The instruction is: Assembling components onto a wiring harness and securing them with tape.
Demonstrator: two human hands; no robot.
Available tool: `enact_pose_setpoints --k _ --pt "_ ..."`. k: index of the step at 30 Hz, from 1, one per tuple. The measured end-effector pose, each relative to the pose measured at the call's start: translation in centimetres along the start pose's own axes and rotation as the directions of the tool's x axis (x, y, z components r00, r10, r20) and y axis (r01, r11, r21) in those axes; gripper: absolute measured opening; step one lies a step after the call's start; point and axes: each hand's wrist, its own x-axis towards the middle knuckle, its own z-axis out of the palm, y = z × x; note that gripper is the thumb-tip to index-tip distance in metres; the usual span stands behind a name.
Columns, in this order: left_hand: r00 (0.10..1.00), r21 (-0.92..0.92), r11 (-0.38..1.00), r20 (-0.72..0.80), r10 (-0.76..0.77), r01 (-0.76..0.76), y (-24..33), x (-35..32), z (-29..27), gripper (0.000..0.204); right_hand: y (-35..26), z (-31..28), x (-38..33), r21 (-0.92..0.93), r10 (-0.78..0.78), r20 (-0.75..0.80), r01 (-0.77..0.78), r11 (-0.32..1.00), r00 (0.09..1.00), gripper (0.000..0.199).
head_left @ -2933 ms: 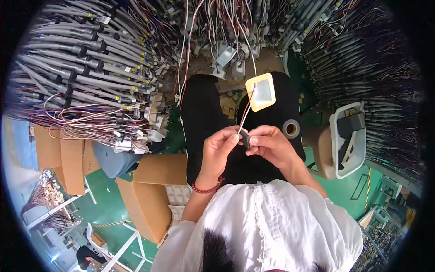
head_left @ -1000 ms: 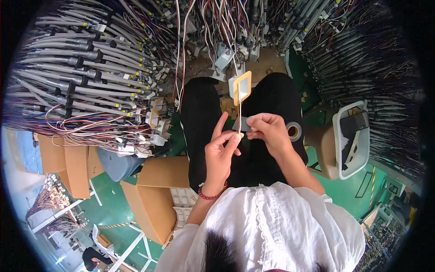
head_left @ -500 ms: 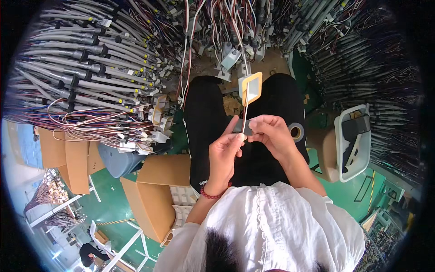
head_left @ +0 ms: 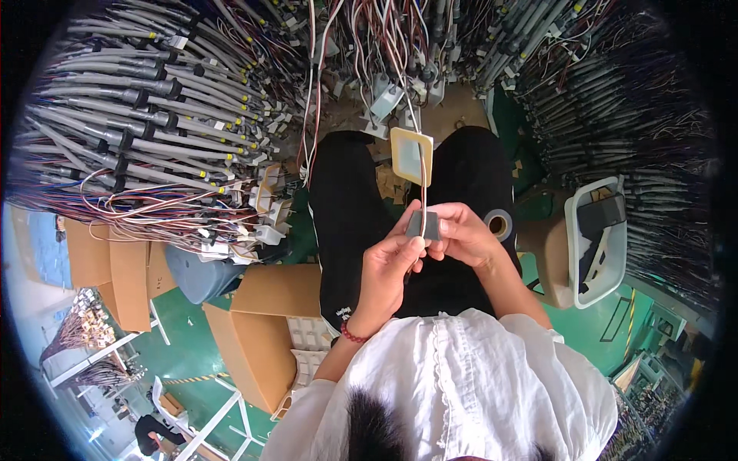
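Observation:
Thin brown and white wires (head_left: 423, 201) hang down in front of my lap, passing through a white square housing with a yellowish rim (head_left: 397, 160). Below the housing, my left hand (head_left: 386, 269) pinches the wires, its thumb at the lower edge of a small dark grey flat pad (head_left: 432, 227). The fingers of my right hand (head_left: 470, 237) are closed on the pad's right side. The wires run across the pad's face. Fingers hide the back of the pad.
Bundled grey cables (head_left: 146, 98) hang at left, with more dark cables (head_left: 638, 138) at right. A tape roll (head_left: 498, 214) lies by my right thigh. A white-rimmed bin (head_left: 575, 257) stands at right, an open cardboard box (head_left: 254, 338) at lower left, a blue-grey stool (head_left: 192, 269) behind it.
The grey pad has turned to show more of its face behind the wires. Both hands have shifted slightly right. The white housing has swung round, its rim now facing me more.

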Motion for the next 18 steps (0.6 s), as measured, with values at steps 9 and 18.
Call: enact_pose_setpoints --k 9,18 --pt "0.960 0.366 0.888 0.094 0.263 -0.279 -0.1 0.2 0.3 0.018 -0.5 2.0 0.1 -0.188 -0.040 -0.153 0.010 0.982 0.987 0.032" --pt "0.911 0.620 0.673 0.200 0.361 -0.403 0.2 -0.3 0.2 0.014 -0.6 3.1 -0.6 -0.240 -0.057 -0.180 0.012 0.971 0.982 0.019"
